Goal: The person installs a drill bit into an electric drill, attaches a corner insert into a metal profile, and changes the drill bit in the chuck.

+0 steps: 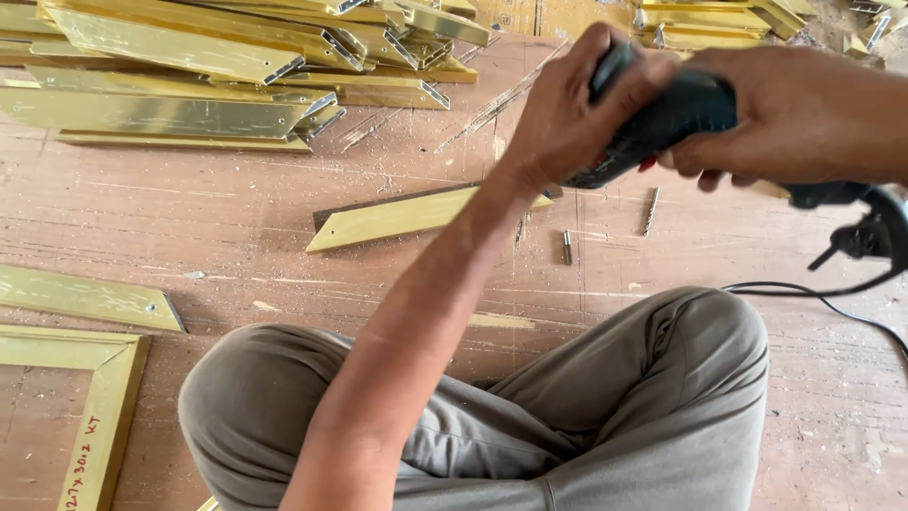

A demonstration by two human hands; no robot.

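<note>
Head view: dark teal power drill [662, 118], held above the wooden floor [236, 218], left hand [567, 109] wrapped around its front, right hand [776, 118] closed on its grip; advisable to keep both holds firm, cord [832, 303] clear, gold frame strip [397, 218] just beneath.

**Soft daylight, blurred hands**

The scene is bright and evenly lit by diffuse light with no hard shadows; only faint shade sits under the gold strip [397, 216] just below the left hand [567, 114]. The stacked gold mouldings [189, 66] to the left of that hand throw pale glare off their faces. Both the left hand and the right hand [785, 118] are smeared by motion blur, as is the dark power tool [662, 118] between them. The wooden floor [236, 208] looks sharp, with little bending at the edges.
</note>
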